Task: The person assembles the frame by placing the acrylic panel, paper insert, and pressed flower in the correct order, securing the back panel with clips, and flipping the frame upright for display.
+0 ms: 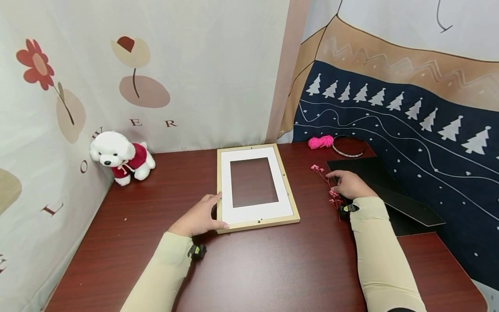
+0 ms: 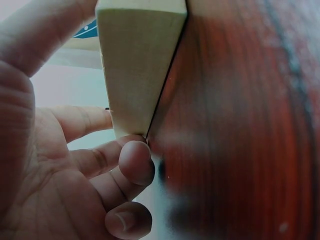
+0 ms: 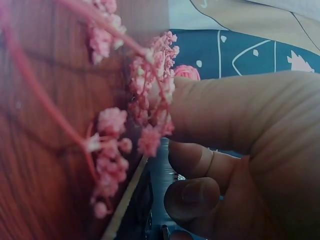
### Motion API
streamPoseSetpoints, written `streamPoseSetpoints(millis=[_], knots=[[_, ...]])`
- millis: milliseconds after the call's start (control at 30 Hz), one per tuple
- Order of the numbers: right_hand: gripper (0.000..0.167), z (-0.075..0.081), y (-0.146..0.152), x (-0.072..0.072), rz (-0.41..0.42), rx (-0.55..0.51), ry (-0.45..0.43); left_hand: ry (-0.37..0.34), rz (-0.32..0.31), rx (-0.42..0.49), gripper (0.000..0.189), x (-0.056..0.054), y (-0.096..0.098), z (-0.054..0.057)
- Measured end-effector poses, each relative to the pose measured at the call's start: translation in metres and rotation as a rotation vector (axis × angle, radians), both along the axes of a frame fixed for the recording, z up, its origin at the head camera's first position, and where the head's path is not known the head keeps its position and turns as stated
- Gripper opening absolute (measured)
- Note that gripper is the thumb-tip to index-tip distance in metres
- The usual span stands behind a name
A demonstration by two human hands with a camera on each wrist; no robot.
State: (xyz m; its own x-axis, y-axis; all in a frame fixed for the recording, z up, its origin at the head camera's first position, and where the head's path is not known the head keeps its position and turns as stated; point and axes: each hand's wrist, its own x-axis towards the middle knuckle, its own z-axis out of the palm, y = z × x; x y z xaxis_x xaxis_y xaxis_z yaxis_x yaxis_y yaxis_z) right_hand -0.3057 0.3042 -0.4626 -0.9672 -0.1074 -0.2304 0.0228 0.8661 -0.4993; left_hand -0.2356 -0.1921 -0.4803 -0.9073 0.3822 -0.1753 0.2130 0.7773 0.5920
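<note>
A picture frame (image 1: 288,186) of pale wood with a white mat lies on the table. My left hand (image 1: 196,216) grips its near left corner, thumb on the front edge and fingers along the left side. In the left wrist view, curled fingers (image 2: 136,162) meet the wooden edge (image 2: 142,60). On the right, my right hand (image 1: 352,185) is over a sprig of small pink flowers (image 1: 334,195). Thumb and forefinger stand apart beside its stem. Pink blossoms (image 3: 150,95) cover one fingertip in the right wrist view.
A black board (image 1: 358,164) with a raised flap (image 1: 413,206) lies beside and beneath the right hand. Behind are pink yarn (image 1: 320,142) and a dark headband (image 1: 351,155). A white plush dog (image 1: 122,156) in a red top sits back left. Printed curtains hang behind the table.
</note>
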Motion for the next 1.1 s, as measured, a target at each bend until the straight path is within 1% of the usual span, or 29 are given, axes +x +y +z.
streamPoseSetpoints(millis=[167,300,500,667,900,1100], knots=[[0.050,-0.0003,-0.0009,-0.0010,0.013,0.009,0.001,-0.001,0.002,0.003,0.115,0.0013,0.0005,0.0019],[0.048,-0.0011,-0.0010,-0.0019,0.024,0.019,0.020,0.007,-0.007,0.007,0.114,0.0021,0.0012,0.0035],[0.047,-0.0026,-0.0017,-0.0018,0.017,0.039,0.034,0.007,-0.010,0.013,0.115,0.0024,0.0009,0.0045],[0.047,-0.0024,-0.0030,-0.0021,0.018,0.041,0.036,0.004,-0.010,0.009,0.114,0.0026,0.0007,0.0051],[0.046,-0.0034,-0.0046,-0.0023,-0.002,0.041,0.047,-0.003,-0.009,0.013,0.115,0.0026,0.0001,0.0050],[0.046,-0.0012,-0.0054,-0.0020,0.010,0.023,0.093,-0.004,-0.013,0.015,0.115,0.0027,0.0005,0.0045]])
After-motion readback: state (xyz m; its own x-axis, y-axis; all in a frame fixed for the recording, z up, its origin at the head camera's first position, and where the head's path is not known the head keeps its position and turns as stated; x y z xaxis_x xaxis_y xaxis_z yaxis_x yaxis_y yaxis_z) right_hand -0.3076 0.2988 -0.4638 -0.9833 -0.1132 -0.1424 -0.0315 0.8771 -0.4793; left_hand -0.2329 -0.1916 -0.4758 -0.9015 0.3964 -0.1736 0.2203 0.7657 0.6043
